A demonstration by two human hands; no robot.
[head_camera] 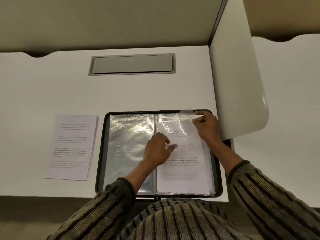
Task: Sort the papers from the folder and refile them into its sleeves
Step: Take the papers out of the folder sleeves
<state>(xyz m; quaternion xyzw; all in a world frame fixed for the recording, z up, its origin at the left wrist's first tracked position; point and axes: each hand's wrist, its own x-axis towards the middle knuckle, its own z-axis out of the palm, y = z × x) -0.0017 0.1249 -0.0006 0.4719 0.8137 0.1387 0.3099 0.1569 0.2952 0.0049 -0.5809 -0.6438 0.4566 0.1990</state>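
I judge the refiling barely begun: the folder (103, 153) lies open, its left sleeve (131, 144) empty, with a stack of papers (72, 146) just left of it. My right hand (207, 126) pinches the right sleeve (186, 115) at the folder's top right corner. My left hand (155, 149) presses spread fingers (173, 148) on one sheet (183, 177) beside its spine.

The folder's (103, 144) plastic sleeves (129, 144) looked glossy and crinkled; the paper stack (72, 146) matt; the desk (52, 87) smooth.
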